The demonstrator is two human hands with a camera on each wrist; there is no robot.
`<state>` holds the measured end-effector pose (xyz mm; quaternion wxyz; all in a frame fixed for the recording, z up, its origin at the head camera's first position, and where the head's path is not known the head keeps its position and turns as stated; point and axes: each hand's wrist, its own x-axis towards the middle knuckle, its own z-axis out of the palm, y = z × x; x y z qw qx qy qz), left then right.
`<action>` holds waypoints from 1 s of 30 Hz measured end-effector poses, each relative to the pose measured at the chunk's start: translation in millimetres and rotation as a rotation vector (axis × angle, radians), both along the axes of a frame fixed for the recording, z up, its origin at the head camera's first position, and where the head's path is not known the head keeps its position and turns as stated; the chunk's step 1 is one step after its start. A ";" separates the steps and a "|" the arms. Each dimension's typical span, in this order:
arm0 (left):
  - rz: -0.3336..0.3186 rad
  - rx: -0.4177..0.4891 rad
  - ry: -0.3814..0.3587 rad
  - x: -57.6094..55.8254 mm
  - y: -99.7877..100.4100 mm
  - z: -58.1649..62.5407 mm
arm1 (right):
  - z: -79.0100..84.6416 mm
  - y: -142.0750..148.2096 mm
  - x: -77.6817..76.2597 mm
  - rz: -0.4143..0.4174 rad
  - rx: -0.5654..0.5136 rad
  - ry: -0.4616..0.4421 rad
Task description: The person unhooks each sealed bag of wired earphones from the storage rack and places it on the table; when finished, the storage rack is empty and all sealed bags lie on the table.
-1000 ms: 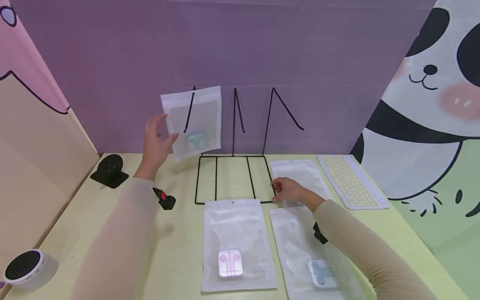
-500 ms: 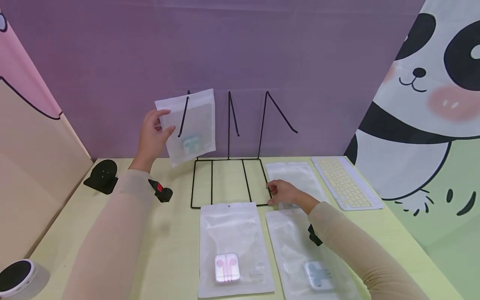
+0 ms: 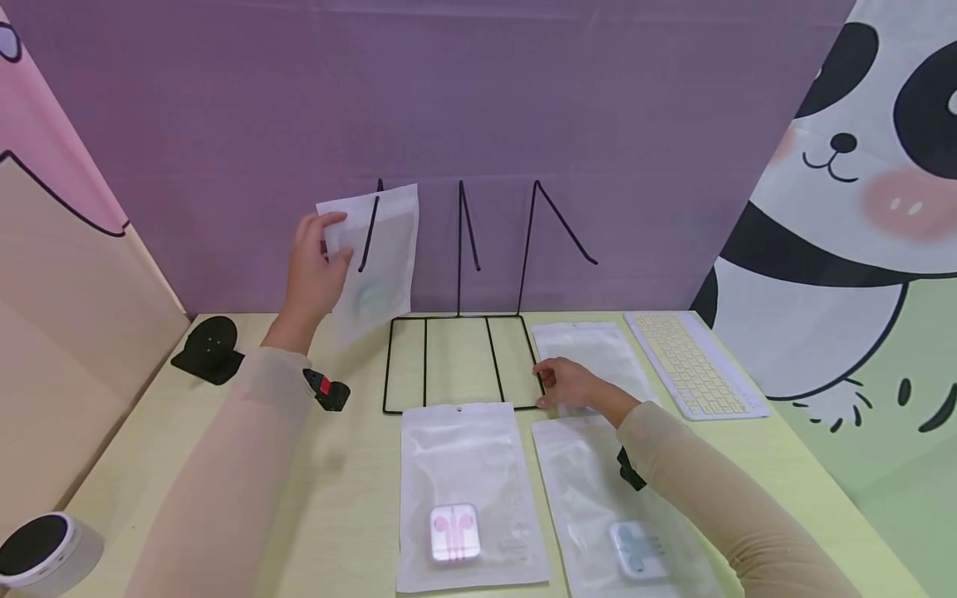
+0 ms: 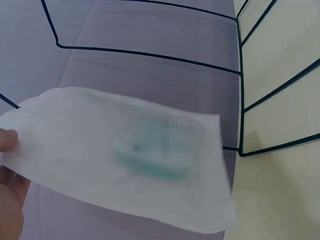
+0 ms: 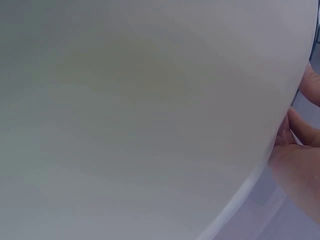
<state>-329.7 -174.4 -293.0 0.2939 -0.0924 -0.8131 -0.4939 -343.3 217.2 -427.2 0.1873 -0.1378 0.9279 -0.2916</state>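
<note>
In the head view, my left hand (image 3: 316, 270) pinches the left edge of a white zip pouch (image 3: 389, 249) at the left hook of a black wire display rack (image 3: 458, 316). That hook's prong runs in front of the pouch from near its top edge; the hole is too small to make out. Through the pouch a blurred teal item (image 4: 160, 150) shows in the left wrist view. My right hand (image 3: 571, 384) grips the right rod of the rack's base. In the right wrist view a pale surface covers most of the picture, and only some fingers (image 5: 305, 135) show.
A pouch with pink earphones (image 3: 454, 532) lies before the rack. Right of it are a pouch with bluish earphones (image 3: 639, 550) and another white pouch (image 3: 591, 349). A keyboard (image 3: 695, 365) lies far right. At left are a black stand (image 3: 212, 349) and a white round device (image 3: 52, 552).
The pouch in my left hand has turned, so it looks narrower, its right edge further left. My right hand keeps its grip on the rack base. The head view has shifted slightly.
</note>
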 end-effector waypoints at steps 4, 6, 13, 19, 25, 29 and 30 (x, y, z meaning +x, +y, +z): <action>0.032 -0.004 0.022 7.7 -1.9 -0.7 | 0.0 -0.7 -0.6 -0.003 0.000 0.000; 0.035 -0.006 0.034 12.5 -3.6 -1.7 | -0.1 -1.2 -1.1 -0.005 0.002 0.001; -0.011 0.011 0.071 28.3 -9.5 -7.6 | 0.8 -1.9 -1.2 0.009 0.009 0.007; -0.017 0.020 0.086 43.0 -11.0 -13.1 | 3.1 -3.1 0.6 0.012 -0.002 0.005; -0.045 0.033 0.083 62.2 -11.7 -16.5 | 2.8 -3.9 0.5 0.002 -0.003 0.004; -0.059 0.030 0.093 77.2 -11.6 -17.7 | 2.1 -3.2 -0.1 0.007 0.005 0.011; -0.062 0.029 0.096 80.8 -11.9 -18.1 | 1.9 -3.0 -0.2 0.007 0.004 0.009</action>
